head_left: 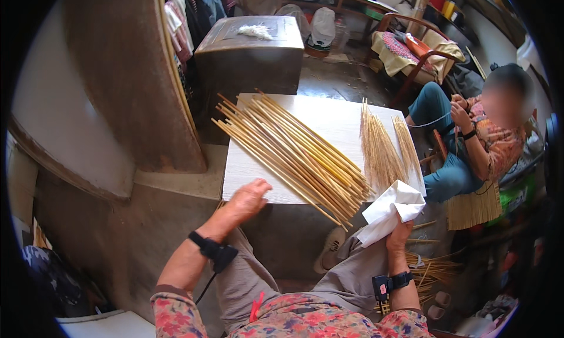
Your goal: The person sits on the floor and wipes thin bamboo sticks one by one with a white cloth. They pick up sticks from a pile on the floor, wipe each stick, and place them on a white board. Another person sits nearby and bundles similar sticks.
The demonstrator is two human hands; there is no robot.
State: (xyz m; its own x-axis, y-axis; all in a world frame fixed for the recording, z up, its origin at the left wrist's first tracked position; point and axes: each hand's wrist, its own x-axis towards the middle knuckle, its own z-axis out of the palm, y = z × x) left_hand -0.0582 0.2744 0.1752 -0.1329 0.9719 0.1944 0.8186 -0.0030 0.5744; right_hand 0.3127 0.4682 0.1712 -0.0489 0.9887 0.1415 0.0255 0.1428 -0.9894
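Note:
A white cloth [392, 212] is bunched in my right hand [400, 231], over my right thigh by the table's near right corner; the cloth hides most of the fingers. My left hand [245, 200] is at the table's near left edge, fingers loosely bent and apart, with nothing in them. It is just left of a large spread of yellow-brown stalks [294, 156], lying slantwise across the white table [329, 106] with their near ends past its edge. To the right lie two thinner bunches of feathery stalks [379, 141].
At the right a seated person [493, 118] holds a thin strand in both hands. More stalks [435, 270] lie on the floor near my right forearm. A dark cabinet [249, 56] stands behind the table, an armchair [417, 50] at the back right. A wooden panel [129, 74] rises at the left.

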